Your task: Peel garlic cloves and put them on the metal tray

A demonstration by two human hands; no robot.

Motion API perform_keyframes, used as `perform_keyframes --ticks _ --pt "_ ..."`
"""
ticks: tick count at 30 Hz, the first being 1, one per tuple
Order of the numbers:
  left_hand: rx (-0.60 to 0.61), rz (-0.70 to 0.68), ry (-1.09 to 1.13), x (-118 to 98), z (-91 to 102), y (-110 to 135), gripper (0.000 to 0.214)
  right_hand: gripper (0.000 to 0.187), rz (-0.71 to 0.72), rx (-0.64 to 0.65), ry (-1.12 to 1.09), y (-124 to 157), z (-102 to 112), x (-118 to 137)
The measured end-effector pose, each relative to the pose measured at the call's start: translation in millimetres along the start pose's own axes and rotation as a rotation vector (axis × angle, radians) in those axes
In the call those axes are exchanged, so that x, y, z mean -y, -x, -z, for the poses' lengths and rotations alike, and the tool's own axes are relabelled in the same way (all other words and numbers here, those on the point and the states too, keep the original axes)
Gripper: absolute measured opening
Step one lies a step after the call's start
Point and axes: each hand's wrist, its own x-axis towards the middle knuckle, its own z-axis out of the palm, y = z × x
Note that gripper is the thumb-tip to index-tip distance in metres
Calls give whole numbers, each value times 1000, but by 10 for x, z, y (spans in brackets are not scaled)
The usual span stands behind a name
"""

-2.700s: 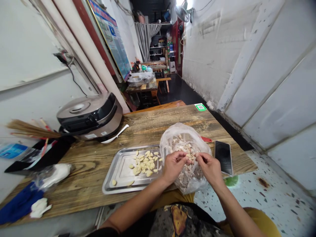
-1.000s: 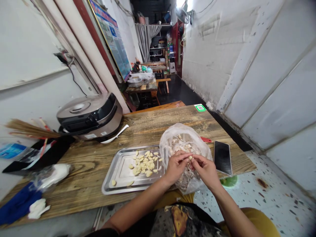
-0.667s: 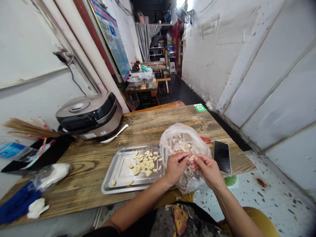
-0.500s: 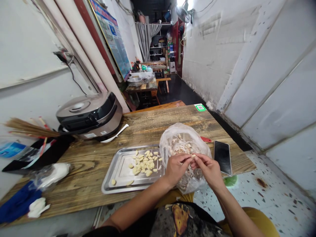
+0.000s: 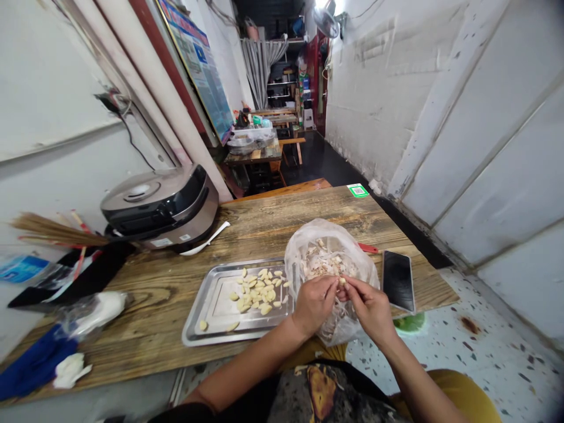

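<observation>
My left hand point(image 5: 312, 302) and my right hand point(image 5: 369, 306) meet over the mouth of a clear plastic bag point(image 5: 328, 247) full of garlic and papery skins. Both hands pinch one small pale garlic clove point(image 5: 342, 281) between their fingertips. To the left of my hands a steel tray point(image 5: 210, 311) lies on the wooden table point(image 5: 282, 220), holding several peeled cloves point(image 5: 258, 291).
A black phone point(image 5: 398, 280) lies right of the bag, at the table's right end. A rice cooker point(image 5: 161, 205) and a white spoon point(image 5: 205, 242) stand behind the tray. Bundled sticks, plastic bags and blue and white cloths point(image 5: 42, 358) crowd the left end.
Both hands stayed over the bag, drawing slightly closer together and working the clove between the fingertips. Nothing else on the table has moved.
</observation>
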Motion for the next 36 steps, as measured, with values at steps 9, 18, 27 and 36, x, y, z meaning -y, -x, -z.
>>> perform_keyframes --ticks 9,18,27,36 --pt "-28 106 146 -61 20 -24 20 26 13 -8 11 -2 -17 57" --pt "-107 212 115 -63 24 -37 17 31 -154 40 -252 -19 -31 39" --pt "-86 140 245 -45 37 -31 16 31 -121 22 -205 -9 -41 68" --pt "-62 128 114 -33 26 -3 19 32 -191 45 -294 -6 -70 73"
